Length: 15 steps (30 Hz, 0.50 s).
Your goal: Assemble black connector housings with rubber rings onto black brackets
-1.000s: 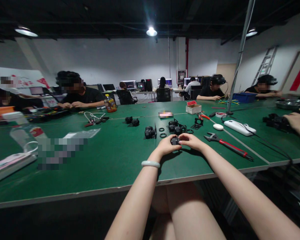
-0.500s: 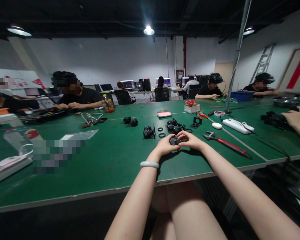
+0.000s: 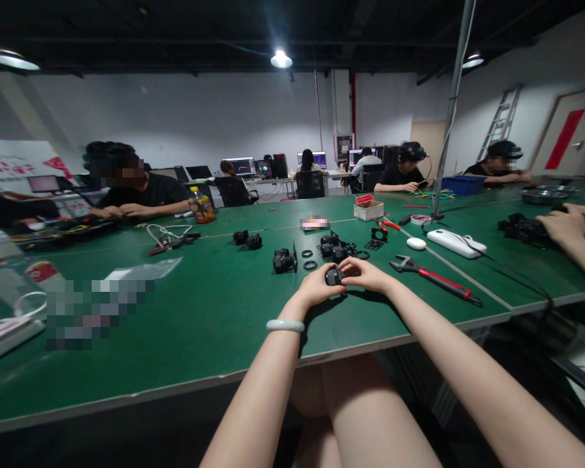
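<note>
A small black part [image 3: 333, 277] sits between both of my hands just above the green table [image 3: 214, 325]. My left hand [image 3: 316, 286], with a pale bangle on its wrist, is closed around the part's left side. My right hand [image 3: 369, 275] pinches it from the right with curled fingers. Just beyond my hands lie more black parts [image 3: 335, 248], two black rings [image 3: 309, 259] and another black assembly [image 3: 283, 260].
A red-handled wrench [image 3: 433, 277] lies right of my hands, with a white power strip [image 3: 455, 242], a white mouse-like object [image 3: 416, 243] and a small box [image 3: 368, 209] behind it. A neighbour's hand [image 3: 563, 225] works at the right. Other people sit across the table. A metal pole [image 3: 446, 123] rises at the right.
My hands stay closed together on the black part. The view has drifted slightly, so everything on the table sits a little further left in the picture.
</note>
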Tool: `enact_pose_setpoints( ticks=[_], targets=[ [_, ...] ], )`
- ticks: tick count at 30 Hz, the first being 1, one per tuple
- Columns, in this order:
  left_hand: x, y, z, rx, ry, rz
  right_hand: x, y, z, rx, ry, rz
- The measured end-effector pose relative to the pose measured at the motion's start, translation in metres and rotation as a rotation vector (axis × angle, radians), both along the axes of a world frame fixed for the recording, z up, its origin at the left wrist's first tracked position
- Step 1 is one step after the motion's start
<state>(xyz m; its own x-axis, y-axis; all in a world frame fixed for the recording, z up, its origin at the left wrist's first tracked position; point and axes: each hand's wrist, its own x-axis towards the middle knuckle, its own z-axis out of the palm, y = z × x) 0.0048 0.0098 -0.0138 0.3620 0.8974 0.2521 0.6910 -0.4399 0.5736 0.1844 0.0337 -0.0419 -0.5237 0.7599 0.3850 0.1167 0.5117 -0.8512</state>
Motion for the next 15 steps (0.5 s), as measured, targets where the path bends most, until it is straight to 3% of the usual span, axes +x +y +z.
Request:
enact_pose_setpoints(
  ticks=[15],
  targets=[
    [0.0002,0.0017,-0.0014,0.011,0.001,-0.005,0.0004,0.0011,0.0002,0.048,-0.047,-0.038]
  ],
)
